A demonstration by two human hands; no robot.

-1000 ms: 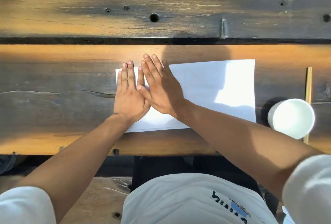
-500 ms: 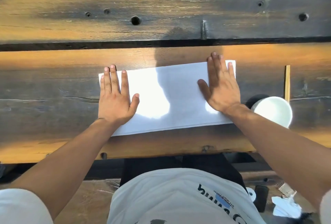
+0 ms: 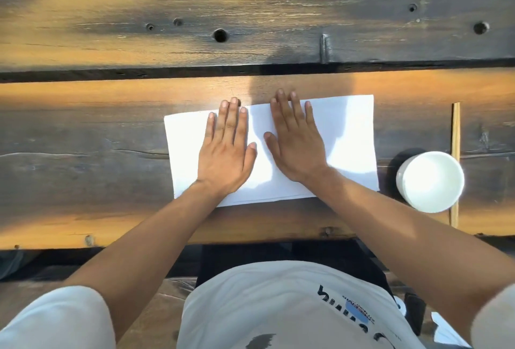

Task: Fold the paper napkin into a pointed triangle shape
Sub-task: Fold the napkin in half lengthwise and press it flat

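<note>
My left hand [image 3: 225, 156] and right hand [image 3: 295, 145] lie flat, fingers stretched out, on the white napkin [image 3: 348, 136] on the worn wooden table [image 3: 83, 131], sunlit; a white cup [image 3: 430, 181] stands beside.

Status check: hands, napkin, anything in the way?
Left hand and right hand flat on napkin. Napkin a rectangle, no point yet. Cup beside it, apart.

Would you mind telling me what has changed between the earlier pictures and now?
Both hands have slid back toward the middle of the napkin: half a second ago they were spread to its ends, and now the left hand and right hand lie flat side by side, close but apart. Nothing was picked up or released. The napkin remains a flat rectangle on the table, with the cup to its right.
</note>
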